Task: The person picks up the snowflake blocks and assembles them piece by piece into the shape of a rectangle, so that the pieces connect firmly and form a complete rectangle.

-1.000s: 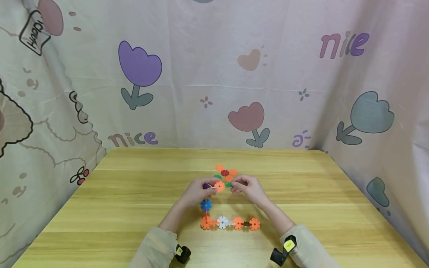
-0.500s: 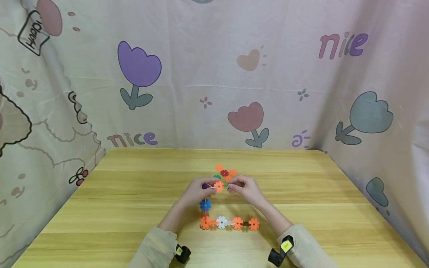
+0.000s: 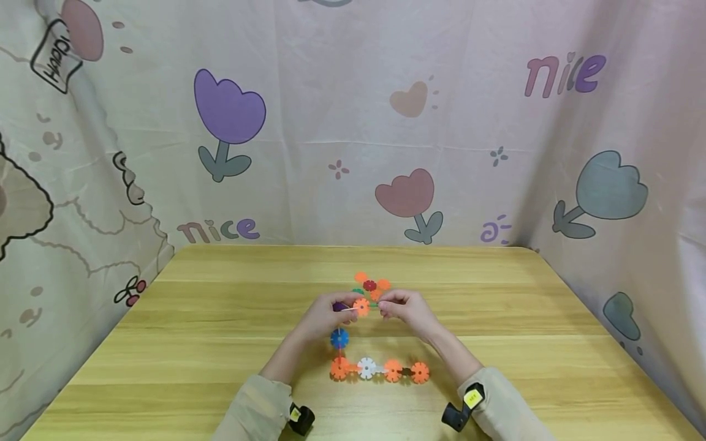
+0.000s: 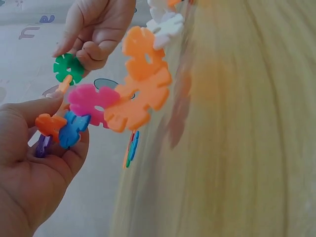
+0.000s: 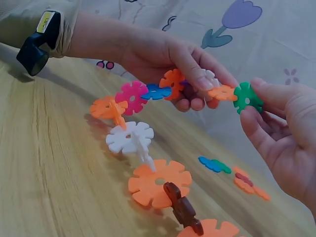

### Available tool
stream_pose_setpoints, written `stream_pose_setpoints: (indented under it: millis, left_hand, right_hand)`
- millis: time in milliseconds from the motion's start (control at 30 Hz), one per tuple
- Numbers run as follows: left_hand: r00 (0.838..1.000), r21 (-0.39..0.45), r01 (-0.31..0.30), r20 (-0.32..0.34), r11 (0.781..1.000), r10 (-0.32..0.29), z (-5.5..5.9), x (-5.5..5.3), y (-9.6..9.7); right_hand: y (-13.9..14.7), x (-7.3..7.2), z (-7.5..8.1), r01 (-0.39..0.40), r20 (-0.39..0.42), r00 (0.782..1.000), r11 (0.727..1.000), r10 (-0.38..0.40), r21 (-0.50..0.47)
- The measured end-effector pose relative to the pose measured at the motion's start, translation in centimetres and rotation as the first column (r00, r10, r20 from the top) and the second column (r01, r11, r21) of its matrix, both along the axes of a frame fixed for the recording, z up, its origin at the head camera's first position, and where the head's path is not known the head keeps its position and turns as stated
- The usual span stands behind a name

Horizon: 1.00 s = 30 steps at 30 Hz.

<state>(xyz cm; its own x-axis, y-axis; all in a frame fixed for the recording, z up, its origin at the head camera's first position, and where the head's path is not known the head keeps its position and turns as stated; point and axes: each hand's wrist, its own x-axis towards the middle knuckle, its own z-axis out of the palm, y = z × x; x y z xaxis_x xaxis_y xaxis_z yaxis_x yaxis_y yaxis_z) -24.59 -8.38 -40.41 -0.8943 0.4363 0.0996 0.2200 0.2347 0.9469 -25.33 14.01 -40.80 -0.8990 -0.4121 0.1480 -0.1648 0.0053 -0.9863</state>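
Note:
A chain of notched, flower-shaped plastic discs runs across the table and rises into both hands. My left hand (image 3: 322,315) pinches the raised part, its thumb and fingers around a white disc (image 5: 210,79) and an orange disc (image 5: 222,93). My right hand (image 3: 408,312) holds a green disc (image 5: 247,98) between thumb and forefinger, its edge against that orange disc. Lower along the chain come a blue disc (image 3: 339,338), a white disc (image 3: 366,368) and a brown disc (image 5: 182,210). A purple disc (image 4: 43,146) lies partly hidden in my left palm.
Several loose discs lie behind the hands, among them a red disc (image 3: 370,285) and an orange disc (image 3: 383,284). A printed curtain (image 3: 331,122) hangs behind the wooden table (image 3: 220,343). A small camera (image 3: 463,407) sits on the right wrist.
The green disc has turned more edge-on and sits closer to the orange disc. My right hand shifted slightly left, then back right; my left hand has stayed nearly still.

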Motion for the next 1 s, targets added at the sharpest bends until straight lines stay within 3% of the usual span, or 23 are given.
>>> stream_pose_setpoints:
  millis: [133,300,467,667,1000]
  left_hand:
    - [1.000,0.006,-0.004,0.013,1.000,0.004,-0.1,-0.1,0.0]
    - [1.000,0.024,0.000,0.023,1.000,-0.001,-0.2,-0.2,-0.1]
    - [1.000,0.049,0.012,0.013,0.999,-0.013,0.0,-0.1,-0.1]
    - [0.999,0.069,-0.016,0.038,0.998,0.013,0.2,-0.1,-0.2]
    - [0.999,0.037,-0.031,0.018,0.999,0.031,0.4,0.0,-0.2]
  right_hand:
    - [-0.2,0.0,0.0,-0.005,0.078,0.997,0.999,0.007,-0.031]
    - [-0.1,-0.2,-0.1,-0.036,0.109,0.993,0.999,0.039,-0.027]
    - [-0.2,-0.1,0.2,-0.009,0.060,0.998,1.000,0.008,0.018]
    - [-0.6,0.3,0.7,0.031,-0.016,0.999,0.998,-0.030,0.046]
    - [-1.2,0.7,1.0,0.074,0.003,0.997,0.996,-0.074,0.058]
